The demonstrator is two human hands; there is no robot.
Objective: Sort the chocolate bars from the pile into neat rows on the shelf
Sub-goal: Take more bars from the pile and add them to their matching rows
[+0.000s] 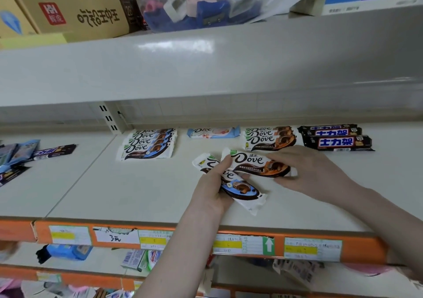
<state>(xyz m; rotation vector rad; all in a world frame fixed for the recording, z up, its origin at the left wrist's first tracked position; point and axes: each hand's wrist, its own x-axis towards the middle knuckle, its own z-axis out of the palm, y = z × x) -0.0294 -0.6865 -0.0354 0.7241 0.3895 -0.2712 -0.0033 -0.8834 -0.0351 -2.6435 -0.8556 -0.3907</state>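
On the white shelf, stacked Dove bars line the back. In front of the orange-marked stack, the left hand grips a blue-marked Dove bar while the right hand pinches an orange-marked Dove bar.

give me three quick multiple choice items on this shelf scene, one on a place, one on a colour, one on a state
1. Where do the black bars lie?
A. right end of the back row
B. left of the blue Dove stack
C. lower shelf

2. What colour is the shelf edge strip?
A. green
B. orange
C. black

3. What does the left hand do?
A. hangs idle
B. presses the strip
C. grips a blue Dove bar

Key: 1 A, they sit right of the orange Dove stack. 2 B, orange shows between labels. 3 C, fingers curl round it.
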